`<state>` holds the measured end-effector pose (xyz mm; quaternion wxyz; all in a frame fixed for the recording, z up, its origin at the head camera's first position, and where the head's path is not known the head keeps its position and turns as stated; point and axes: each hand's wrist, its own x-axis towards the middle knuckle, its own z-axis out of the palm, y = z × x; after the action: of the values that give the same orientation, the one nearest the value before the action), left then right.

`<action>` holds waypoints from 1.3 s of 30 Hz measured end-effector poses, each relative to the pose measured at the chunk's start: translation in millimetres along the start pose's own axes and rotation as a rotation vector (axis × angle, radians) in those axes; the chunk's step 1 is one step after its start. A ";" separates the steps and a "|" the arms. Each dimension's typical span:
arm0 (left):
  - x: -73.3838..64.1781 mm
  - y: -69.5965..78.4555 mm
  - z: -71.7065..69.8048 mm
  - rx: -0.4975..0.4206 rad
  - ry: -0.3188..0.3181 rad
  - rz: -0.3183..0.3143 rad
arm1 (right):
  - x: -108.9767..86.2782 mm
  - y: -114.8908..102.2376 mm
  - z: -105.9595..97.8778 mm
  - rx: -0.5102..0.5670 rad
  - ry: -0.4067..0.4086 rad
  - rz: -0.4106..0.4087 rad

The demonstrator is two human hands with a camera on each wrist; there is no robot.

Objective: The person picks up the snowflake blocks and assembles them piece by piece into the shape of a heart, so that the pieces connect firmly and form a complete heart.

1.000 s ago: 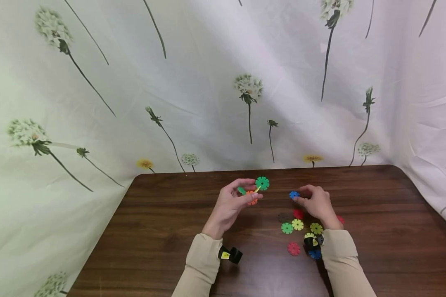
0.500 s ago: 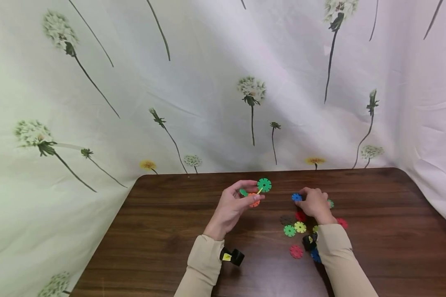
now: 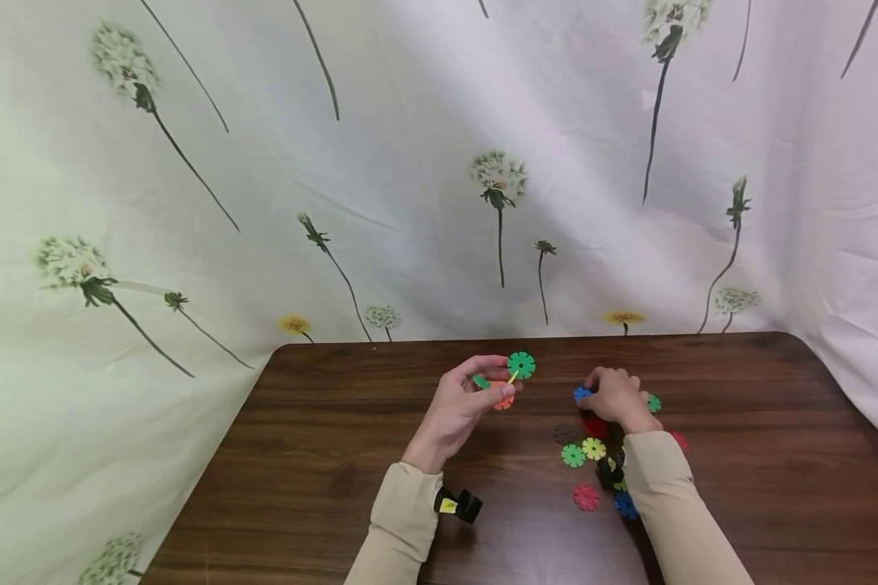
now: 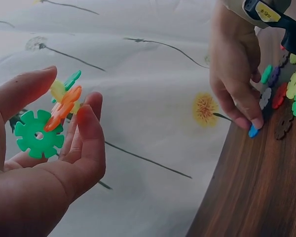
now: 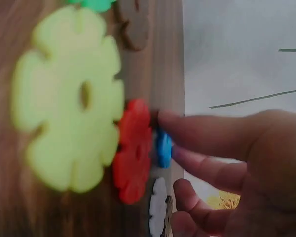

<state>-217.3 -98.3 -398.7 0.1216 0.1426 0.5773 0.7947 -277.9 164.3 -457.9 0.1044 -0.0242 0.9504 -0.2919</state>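
My left hand [image 3: 454,402] is raised over the table and pinches a joined cluster of notched plastic discs. An orange disc [image 4: 64,107] sits in its middle, slotted with a yellow disc [image 4: 57,91], a large-looking green disc [image 4: 38,134] and another green disc [image 4: 73,79]. Over at the right, my right hand [image 3: 618,398] reaches down to the tabletop, thumb and index finger on a small blue disc [image 5: 164,149]. A red disc [image 5: 133,150] and a pale yellow-green disc [image 5: 69,101] lie close to that hand in the right wrist view.
Several loose discs are scattered on the dark wooden table [image 3: 322,455], among them a green disc [image 3: 573,456], a yellow disc [image 3: 594,448], a brown disc [image 3: 566,435] and a pinkish-red disc [image 3: 586,497]. Behind the table hangs a white dandelion-print curtain [image 3: 424,203].
My right hand and forearm have shifted slightly left, baring a green disc to the hand's right and covering some yellow ones. The left hand keeps its cluster in nearly the same place.
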 end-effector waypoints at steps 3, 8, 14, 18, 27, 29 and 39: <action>-0.3 0.4 0.1 0.008 -0.005 -0.001 | 1.3 -0.4 -1.2 -0.002 -0.010 0.029; 0.3 0.1 -0.1 0.010 0.004 0.001 | 0.3 -4.0 -2.9 -0.004 0.000 0.050; 0.9 -0.6 -0.6 0.011 0.026 -0.005 | -3.8 -6.3 -0.7 -0.001 0.036 -0.036; 1.1 -0.5 -1.4 0.024 0.042 -0.012 | -9.5 -7.7 -0.4 0.116 0.085 -0.127; 0.8 2.4 -2.9 0.050 0.051 -0.019 | -37.6 -31.7 -10.9 0.422 0.263 -0.303; 0.5 3.0 -3.1 0.058 0.056 -0.018 | -46.4 -38.9 -13.9 0.448 0.291 -0.334; -1.0 5.3 -2.7 0.110 0.054 -0.018 | -68.9 -59.8 -10.6 0.605 0.387 -0.485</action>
<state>-217.6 -102.7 -394.5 0.1050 0.1226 0.6246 0.7641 -213.8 127.9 -403.2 -0.1451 -0.1598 0.7910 -0.5725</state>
